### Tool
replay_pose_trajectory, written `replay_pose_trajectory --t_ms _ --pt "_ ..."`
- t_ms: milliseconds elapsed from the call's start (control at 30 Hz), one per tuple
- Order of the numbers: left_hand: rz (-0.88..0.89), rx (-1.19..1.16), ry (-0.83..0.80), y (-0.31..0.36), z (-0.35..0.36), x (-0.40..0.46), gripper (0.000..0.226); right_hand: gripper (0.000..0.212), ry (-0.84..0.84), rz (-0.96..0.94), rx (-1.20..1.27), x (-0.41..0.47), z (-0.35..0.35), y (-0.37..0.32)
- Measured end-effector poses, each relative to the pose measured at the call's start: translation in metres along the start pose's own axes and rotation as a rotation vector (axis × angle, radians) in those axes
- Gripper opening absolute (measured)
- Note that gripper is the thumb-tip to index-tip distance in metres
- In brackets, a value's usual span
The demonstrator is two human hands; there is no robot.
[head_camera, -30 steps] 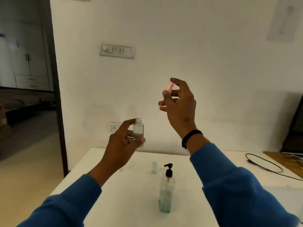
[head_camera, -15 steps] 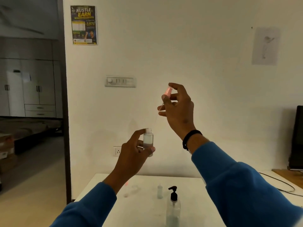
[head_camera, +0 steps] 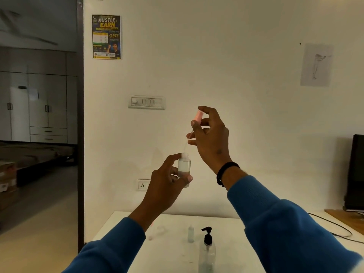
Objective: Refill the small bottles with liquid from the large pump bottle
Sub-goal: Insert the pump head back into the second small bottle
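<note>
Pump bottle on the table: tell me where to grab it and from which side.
Grip the pump bottle round its clear body, below the black pump head, coming from the right. It stands upright, its nozzle points left, and the small bottle stands close on its far left. Both hands are busy now; free the right hand first.

A plain cream wall (head_camera: 226, 66) filled most of the view. On it hung a poster (head_camera: 106, 37) at the upper left, a pale sketch on paper (head_camera: 316, 65) at the right, a switch panel (head_camera: 146, 102) in the middle and a socket (head_camera: 142, 185) lower down. A dark door frame (head_camera: 80, 125) at the left opened onto a dim room with grey cupboards (head_camera: 37, 107) and a beige floor (head_camera: 35, 223). A white table (head_camera: 173, 253) stood below, with a black screen (head_camera: 355, 172) at the right edge.
</note>
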State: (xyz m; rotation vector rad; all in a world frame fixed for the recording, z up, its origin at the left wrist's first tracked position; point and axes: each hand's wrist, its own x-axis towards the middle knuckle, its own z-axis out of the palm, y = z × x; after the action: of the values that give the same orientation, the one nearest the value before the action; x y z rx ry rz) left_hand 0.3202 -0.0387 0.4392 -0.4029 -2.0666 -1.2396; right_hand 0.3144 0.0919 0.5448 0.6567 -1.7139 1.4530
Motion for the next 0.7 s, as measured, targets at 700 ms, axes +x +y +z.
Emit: replay_pose_trajectory --t_ms 700 --pt "0.029 -0.065 0.005 0.002 0.004 -0.003 0.058 0.040 -0.161 0.013 -0.166 -0.014 -0.007 0.018"
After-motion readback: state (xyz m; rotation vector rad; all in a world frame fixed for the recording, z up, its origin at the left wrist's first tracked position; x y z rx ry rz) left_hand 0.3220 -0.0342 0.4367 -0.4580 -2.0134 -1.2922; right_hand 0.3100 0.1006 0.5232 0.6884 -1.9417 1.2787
